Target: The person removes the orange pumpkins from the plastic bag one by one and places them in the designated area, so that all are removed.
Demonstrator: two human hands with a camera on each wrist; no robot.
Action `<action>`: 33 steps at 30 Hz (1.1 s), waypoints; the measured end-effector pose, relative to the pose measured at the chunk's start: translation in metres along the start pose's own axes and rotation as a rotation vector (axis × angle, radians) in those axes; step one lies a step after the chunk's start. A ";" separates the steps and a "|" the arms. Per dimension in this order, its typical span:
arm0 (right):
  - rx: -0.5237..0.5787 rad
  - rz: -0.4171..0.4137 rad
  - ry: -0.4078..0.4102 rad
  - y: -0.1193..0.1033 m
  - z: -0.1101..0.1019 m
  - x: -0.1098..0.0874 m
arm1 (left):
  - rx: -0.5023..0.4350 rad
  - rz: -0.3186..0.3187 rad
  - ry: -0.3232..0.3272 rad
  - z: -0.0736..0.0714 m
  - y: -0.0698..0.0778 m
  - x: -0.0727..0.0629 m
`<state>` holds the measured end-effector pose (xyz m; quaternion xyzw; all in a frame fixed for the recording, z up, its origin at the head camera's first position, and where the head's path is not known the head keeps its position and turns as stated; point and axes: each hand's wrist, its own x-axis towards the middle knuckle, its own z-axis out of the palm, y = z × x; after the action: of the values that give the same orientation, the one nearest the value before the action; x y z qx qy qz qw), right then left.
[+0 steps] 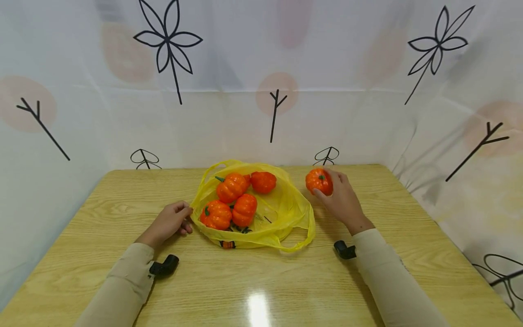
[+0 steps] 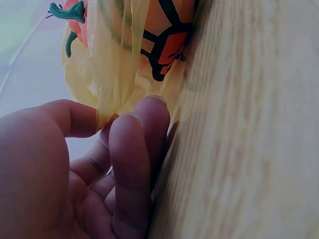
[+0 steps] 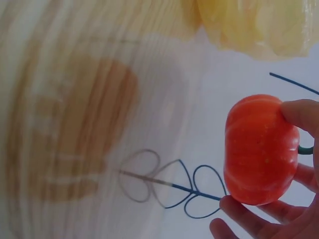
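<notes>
A yellow plastic bag [image 1: 292, 213] lies open on the table with several small orange pumpkins [image 1: 232, 187] inside, some showing green stems. At the bag's left edge, my left hand [image 1: 169, 221] pinches the thin film between thumb and index finger; the left wrist view shows the pinched yellow film [image 2: 112, 94] closely. My right hand [image 1: 342, 200] grips another orange pumpkin [image 1: 318, 181] to the right of the bag, thumb on one side and fingers on the other. In the right wrist view this pumpkin [image 3: 260, 149] appears held above the table, apart from the bag.
The wooden table [image 1: 196, 290] reaches back to a white cloth [image 1: 229, 118] printed with dark leaf drawings, which also runs along both sides. One bag handle [image 1: 300, 243] lies toward the front right. A black-and-orange printed patch [image 1: 227, 244] shows at the bag's front.
</notes>
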<state>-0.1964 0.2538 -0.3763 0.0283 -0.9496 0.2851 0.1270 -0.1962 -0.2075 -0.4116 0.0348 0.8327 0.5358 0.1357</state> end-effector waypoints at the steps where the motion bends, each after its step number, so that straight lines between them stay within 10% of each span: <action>1: -0.002 0.013 -0.016 0.002 0.001 0.000 | 0.001 -0.001 0.000 0.000 0.000 0.000; 33: -0.036 0.088 -0.245 0.017 0.005 0.003 | 0.028 0.004 0.011 -0.001 0.001 0.002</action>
<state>-0.2029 0.2651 -0.3881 0.0188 -0.9633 0.2678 -0.0022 -0.1989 -0.2077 -0.4110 0.0355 0.8406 0.5248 0.1294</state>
